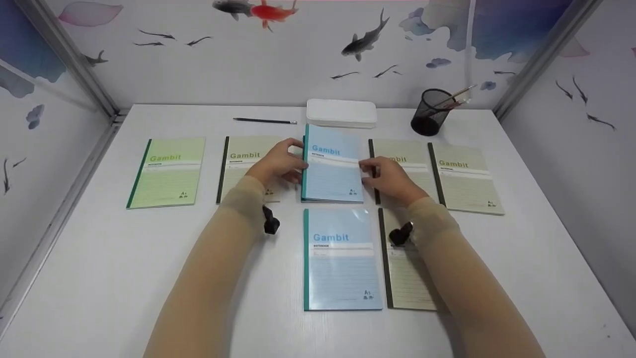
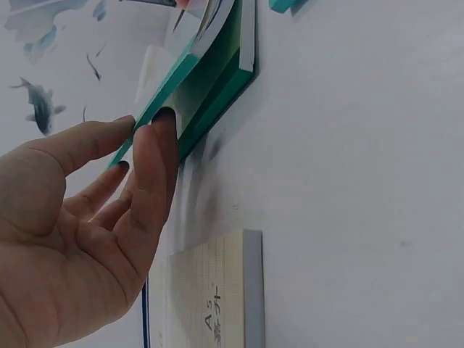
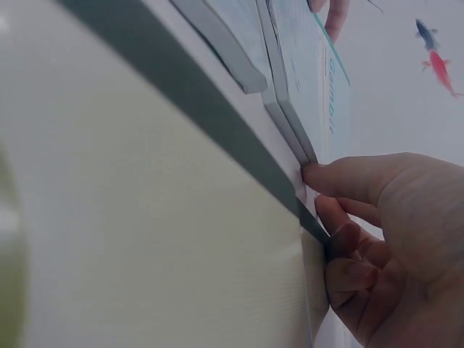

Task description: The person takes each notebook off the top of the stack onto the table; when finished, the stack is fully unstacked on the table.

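Observation:
A blue notebook [image 1: 334, 174] with a teal spine lies on another teal-spined notebook [image 2: 230, 90]; their spine sides stand apart in the left wrist view. My left hand [image 1: 278, 163] pinches the upper one's spine, thumb [image 2: 101, 141] on one side and fingertips on the other. At the opposite long edge, my right hand [image 1: 392, 179] holds the notebook, its thumb [image 3: 348, 176] against the page edges and its other fingers curled. That hand is over a beige notebook [image 1: 410, 174]. Just nearer lies a second blue notebook [image 1: 343, 273], flat and apart from the hands.
A green notebook [image 1: 168, 174] and a beige notebook [image 1: 236, 171] lie left; more beige notebooks lie at the right [image 1: 467, 184] and front [image 1: 410, 283]. Behind are a pencil [image 1: 265, 121], a white case [image 1: 342, 113] and a black mesh pen holder [image 1: 428, 117]. Walls border the table.

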Motion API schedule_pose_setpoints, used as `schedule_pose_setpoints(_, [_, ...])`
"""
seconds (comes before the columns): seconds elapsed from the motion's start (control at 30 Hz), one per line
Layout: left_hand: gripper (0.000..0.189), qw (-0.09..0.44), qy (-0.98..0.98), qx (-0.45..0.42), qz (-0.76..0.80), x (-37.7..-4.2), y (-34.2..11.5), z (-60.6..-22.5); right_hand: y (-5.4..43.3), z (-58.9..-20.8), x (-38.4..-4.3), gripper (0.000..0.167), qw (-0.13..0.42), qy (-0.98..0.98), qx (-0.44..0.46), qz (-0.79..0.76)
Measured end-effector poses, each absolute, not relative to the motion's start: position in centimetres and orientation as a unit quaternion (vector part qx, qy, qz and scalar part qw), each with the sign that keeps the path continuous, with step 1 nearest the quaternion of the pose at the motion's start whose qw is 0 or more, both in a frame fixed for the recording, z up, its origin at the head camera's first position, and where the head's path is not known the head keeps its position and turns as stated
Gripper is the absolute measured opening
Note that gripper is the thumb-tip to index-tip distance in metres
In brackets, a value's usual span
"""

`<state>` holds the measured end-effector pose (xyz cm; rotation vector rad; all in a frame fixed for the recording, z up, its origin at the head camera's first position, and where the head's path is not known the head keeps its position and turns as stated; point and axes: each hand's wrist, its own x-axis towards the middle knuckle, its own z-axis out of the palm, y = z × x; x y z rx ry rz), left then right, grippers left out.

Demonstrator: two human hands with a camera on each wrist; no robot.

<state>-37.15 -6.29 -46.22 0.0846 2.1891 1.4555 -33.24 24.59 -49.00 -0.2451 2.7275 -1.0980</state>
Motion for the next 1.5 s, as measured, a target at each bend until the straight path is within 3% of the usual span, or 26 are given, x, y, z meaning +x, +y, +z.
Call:
schedule_pose_setpoints(0.77, [0.063,0.22,0.734,-0.061,0.639,-35.9,-8.2,-46.7,24.3,-49.0,-33.2,0.05,0.083,0.927,-0.108,-0.351])
schedule_pose_setpoints(1.17, [0.065,0.231,0.745,-0.043,0.624,-30.7,-12.1,-44.5,24.0,-48.4,-33.1,0.053,0.11,0.923,-0.085,-0.358])
schedule_pose_setpoints(1.5, [0.063,0.238,0.731,-0.028,0.638,-24.7,-17.2,-44.9,23.6,-48.2,-33.1,0.055,0.121,0.923,-0.069,-0.358])
